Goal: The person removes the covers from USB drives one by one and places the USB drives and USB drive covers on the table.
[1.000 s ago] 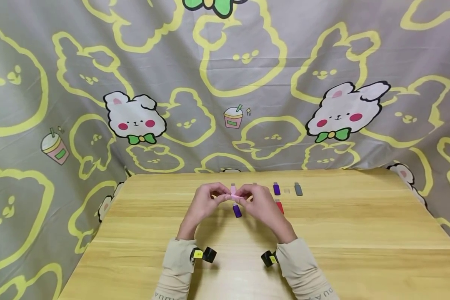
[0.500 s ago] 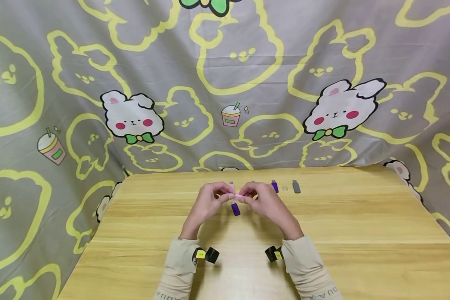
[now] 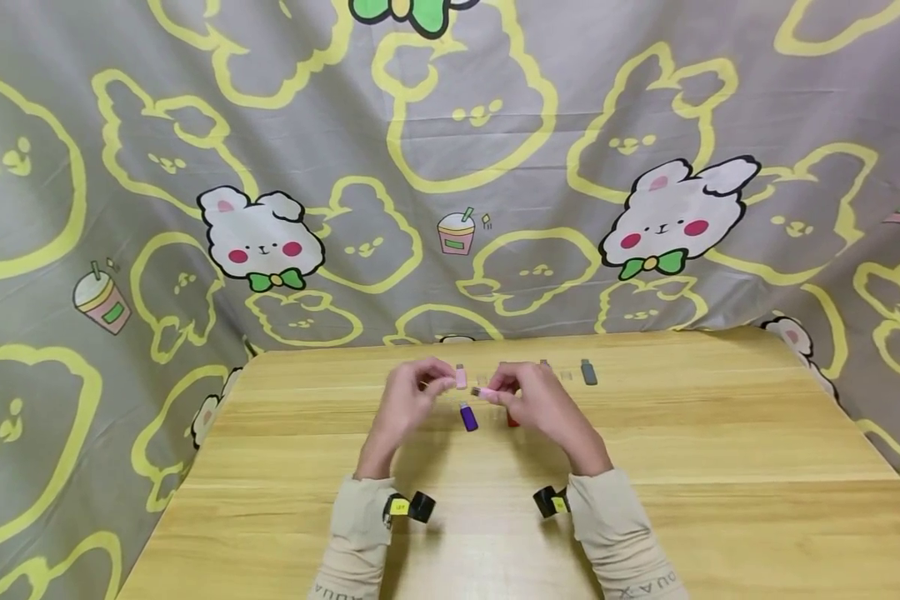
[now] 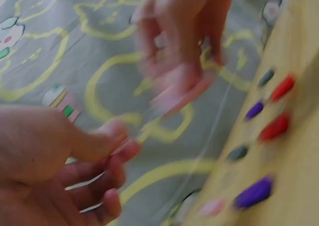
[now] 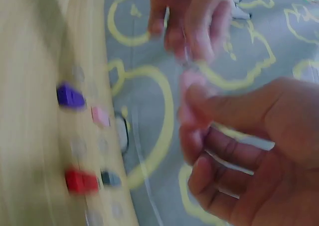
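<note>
My right hand (image 3: 543,402) pinches a pink USB stick (image 3: 484,392) above the table, its metal plug pointing left. Facing it, my left hand (image 3: 411,398) has thumb and fingertips together on what looks like a small clear cap, mostly hidden by the fingers; a pale sliver of it shows in the blurred right wrist view. A narrow gap separates the hands. Below them lie a purple USB stick (image 3: 468,417) and a red USB stick (image 3: 512,418), the red one partly covered by the right hand. Another pink USB stick (image 3: 461,377) lies just behind the left fingertips.
Clear caps, one of them a clear cap (image 3: 566,376), lie among the sticks on the wooden table (image 3: 720,450). A grey USB stick (image 3: 588,372) is at the right of the back row. A patterned curtain (image 3: 390,225) hangs behind the table.
Earlier both hands met at the pink USB stick. Now they have drawn apart slightly, and the stick's metal plug shows bare in the right hand.
</note>
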### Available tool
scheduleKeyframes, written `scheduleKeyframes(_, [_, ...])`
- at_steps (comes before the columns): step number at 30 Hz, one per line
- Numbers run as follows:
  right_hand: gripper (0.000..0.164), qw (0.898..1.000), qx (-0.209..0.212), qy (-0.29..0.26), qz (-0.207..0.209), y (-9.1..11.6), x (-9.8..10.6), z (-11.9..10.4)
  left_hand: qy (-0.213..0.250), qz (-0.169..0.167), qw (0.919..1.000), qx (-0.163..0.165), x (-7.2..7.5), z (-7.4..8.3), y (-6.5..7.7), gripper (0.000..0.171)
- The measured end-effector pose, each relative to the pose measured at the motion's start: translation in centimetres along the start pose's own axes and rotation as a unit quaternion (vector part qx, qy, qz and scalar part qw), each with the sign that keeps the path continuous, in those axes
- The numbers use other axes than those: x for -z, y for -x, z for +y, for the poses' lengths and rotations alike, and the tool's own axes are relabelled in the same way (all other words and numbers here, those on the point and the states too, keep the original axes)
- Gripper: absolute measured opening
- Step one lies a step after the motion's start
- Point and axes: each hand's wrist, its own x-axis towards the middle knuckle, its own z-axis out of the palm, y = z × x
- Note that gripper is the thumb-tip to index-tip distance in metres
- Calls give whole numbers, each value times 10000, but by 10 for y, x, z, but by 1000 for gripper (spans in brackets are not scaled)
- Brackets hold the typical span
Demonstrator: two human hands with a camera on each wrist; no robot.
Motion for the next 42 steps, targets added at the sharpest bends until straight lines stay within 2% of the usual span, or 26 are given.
scheduleKeyframes(3, [8,9989,-388,148,211,4,15,11,-80,711,9972,202,15,-4,3,6])
scheduleKeyframes(5, [7,9971,-635,136,397,7,26,19,-98,871,9958,266,23,-7,5,6])
scheduleKeyframes(11, [19,9935,-982,23,576,15,49,35,-52,336,9990,298,26,-11,4,7])
scheduleKeyframes(16, [24,9877,-1372,50,744,23,65,46,-107,331,9988,351,21,-9,6,10])
scheduleKeyframes(21, [28,9796,-1848,112,784,34,77,59,-202,272,9990,298,14,-6,4,5])
scheduleKeyframes(27, [28,9683,-2448,137,474,43,84,75,-351,-190,9989,230,-6,3,1,5])
scheduleKeyframes(30, [26,9660,-2538,268,422,47,87,82,-424,-483,9979,118,-21,9,1,7])
scheduleKeyframes(36, [24,9628,-2650,368,378,48,84,92,-567,-1104,9922,-63,-56,22,-5,10])
scheduleKeyframes(42, [25,9564,-2851,559,287,51,84,98,-845,-1659,9823,-214,-98,34,-19,13])
